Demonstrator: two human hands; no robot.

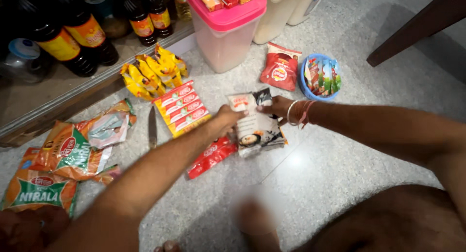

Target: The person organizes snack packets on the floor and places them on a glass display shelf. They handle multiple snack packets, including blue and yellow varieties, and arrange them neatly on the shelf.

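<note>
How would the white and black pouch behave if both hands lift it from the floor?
The white and black pouch looks like thin film, so it would probably flex and sag. It lies fairly flat, so it seems light. Its glossy surface may be slippery between the left hand and right hand.

The white and black pouch (256,123) looks like glossy plastic film, as do the red packet (212,156) and the yellow sachets (153,72). The speckled stone floor (310,169) is smooth and polished. The pink-lidded container (226,33) is translucent plastic, and the dark bottles (73,33) shine.
</note>
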